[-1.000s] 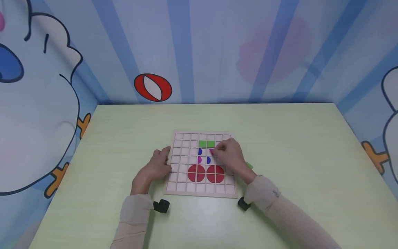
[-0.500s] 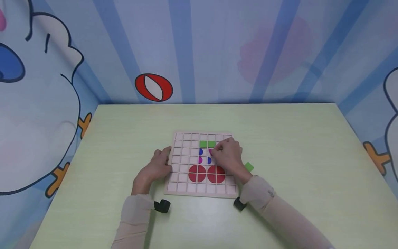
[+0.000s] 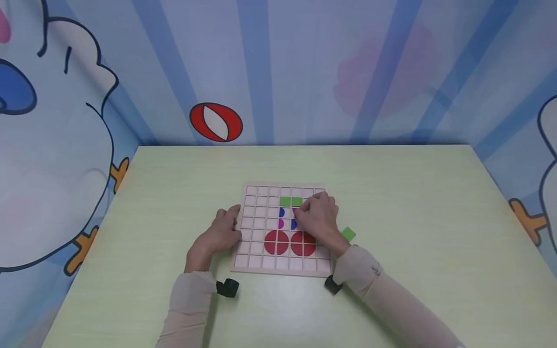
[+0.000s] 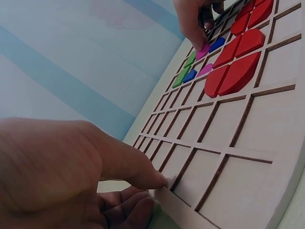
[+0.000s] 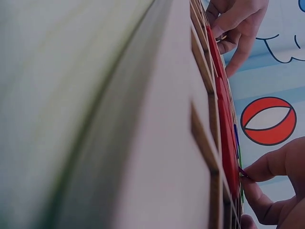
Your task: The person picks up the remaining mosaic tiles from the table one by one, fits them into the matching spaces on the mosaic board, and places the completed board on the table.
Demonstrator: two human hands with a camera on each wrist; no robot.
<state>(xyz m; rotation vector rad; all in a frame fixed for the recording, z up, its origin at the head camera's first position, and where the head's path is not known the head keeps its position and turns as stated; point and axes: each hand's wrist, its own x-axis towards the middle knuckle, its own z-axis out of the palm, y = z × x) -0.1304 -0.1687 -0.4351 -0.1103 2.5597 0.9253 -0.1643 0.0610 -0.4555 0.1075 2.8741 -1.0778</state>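
Note:
A pale wooden grid board [image 3: 258,249] lies on the table with coloured pieces in its cells. My left hand [image 3: 219,233] holds the board's left edge; in the left wrist view a fingertip presses on the rim and the other fingers curl beside it. Over the right half of the board, my right hand [image 3: 321,216] pinches a small magenta piece [image 4: 202,51] between thumb and finger, close above a cell. Around it are two green pieces [image 3: 285,201], blue half-round pieces [image 3: 282,212], another magenta piece [image 3: 281,224] and red quarter pieces forming two discs [image 3: 276,242].
A loose green square [image 3: 348,234] lies on the table right of the board, beside my right wrist. The pale green table [image 3: 404,193] ends at a blue striped wall [image 3: 296,72] with cartoon figures. Black wrist cameras [image 3: 227,288] sit near both cuffs.
My right forearm has shifted slightly left, so more of the loose green square shows. The right hand keeps pinching the magenta piece at the same cell. My left hand stays at the board's edge.

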